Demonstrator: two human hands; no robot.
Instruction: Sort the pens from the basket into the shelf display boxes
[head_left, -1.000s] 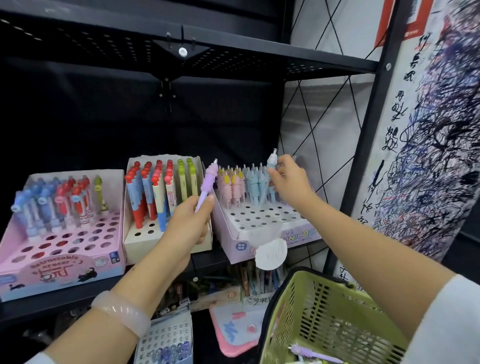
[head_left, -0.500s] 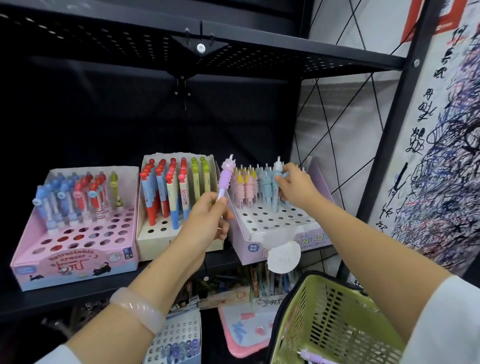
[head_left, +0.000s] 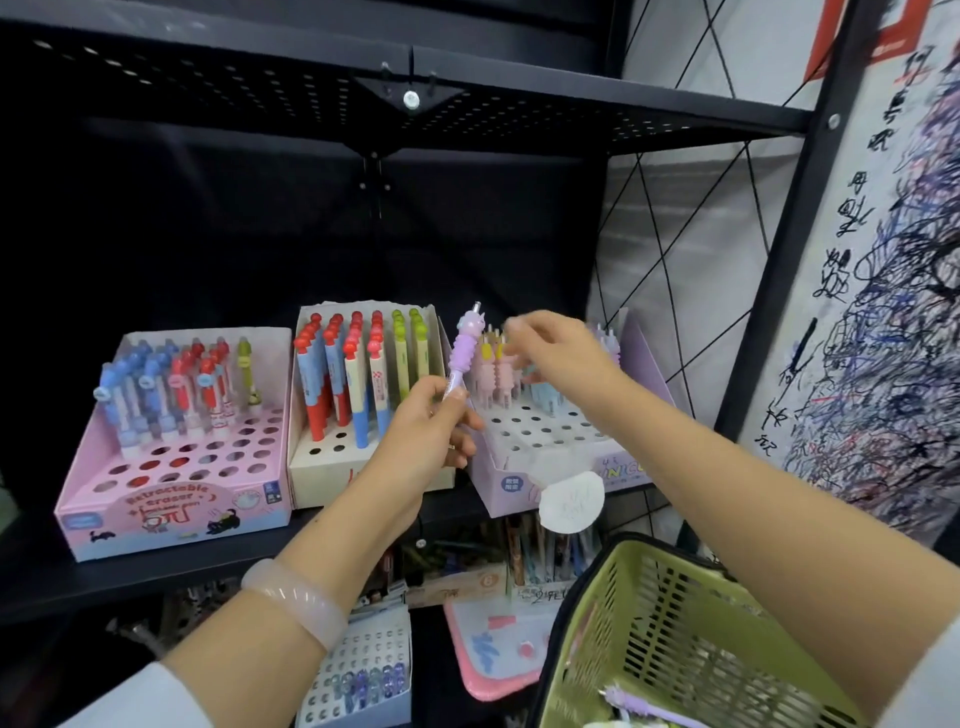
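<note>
My left hand (head_left: 431, 431) pinches a lilac unicorn-topped pen (head_left: 464, 347) by its lower barrel and holds it upright in front of the shelf. My right hand (head_left: 558, 353), blurred with motion, hovers over the back rows of the lilac display box (head_left: 519, 480); its fingers are loosely bent, hold nothing, and reach towards the pen's top. That box holds pink, yellow and blue unicorn pens (head_left: 496, 374) at the back. The green basket (head_left: 649, 618) is at the lower right under my right forearm, with a purple pen (head_left: 641, 704) inside.
A pink box (head_left: 171, 499) of blue and red eraser pens and a cream box (head_left: 324, 475) of red, blue and green pens stand to the left on the black shelf (head_left: 130, 577). A round white tag (head_left: 571, 501) hangs off the lilac box. More stationery lies on the shelf below.
My right hand has let go of the blue pen it was setting into the lilac box and swung left and up towards the lilac pen. My left hand still holds that pen.
</note>
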